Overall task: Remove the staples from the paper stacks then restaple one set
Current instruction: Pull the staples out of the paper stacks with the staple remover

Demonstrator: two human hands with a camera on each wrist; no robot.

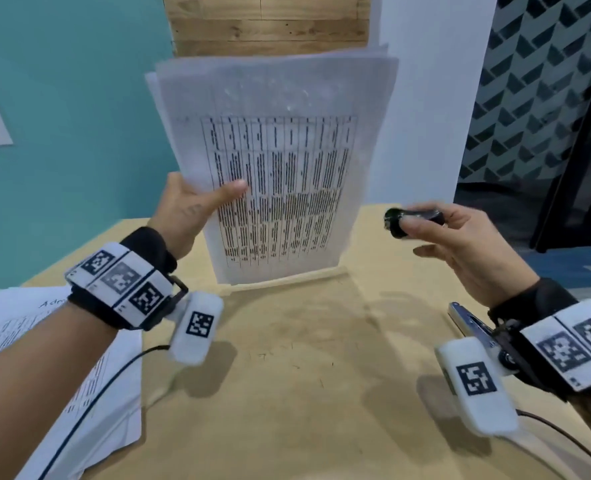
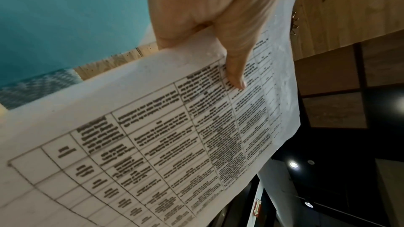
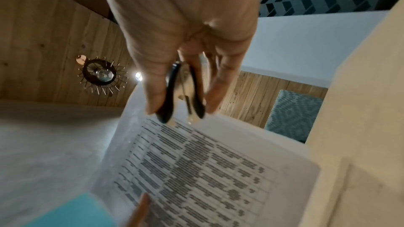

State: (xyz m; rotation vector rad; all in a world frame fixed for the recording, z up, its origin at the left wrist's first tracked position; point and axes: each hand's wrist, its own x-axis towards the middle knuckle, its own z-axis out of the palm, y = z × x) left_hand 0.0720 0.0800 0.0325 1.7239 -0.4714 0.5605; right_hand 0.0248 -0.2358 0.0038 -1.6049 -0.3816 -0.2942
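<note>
My left hand (image 1: 197,206) holds a stack of printed table sheets (image 1: 276,168) upright above the table, thumb across the front page and fingers hidden behind. The left wrist view has the thumb (image 2: 235,73) pressed on the same paper stack (image 2: 153,144). To the right of the stack, my right hand (image 1: 460,237) grips a small black staple remover (image 1: 411,220) between thumb and fingers, apart from the paper. In the right wrist view the staple remover (image 3: 181,96) has its two black handles pointing toward the paper stack (image 3: 196,170). No staple is visible.
More printed sheets (image 1: 44,341) lie spread at the table's left edge under my left forearm. A silver stapler (image 1: 470,323) lies by my right wrist, partly hidden. The tan table top (image 1: 304,375) has a thin wooden strip (image 1: 287,280) below the held stack. Cables run from both wrists.
</note>
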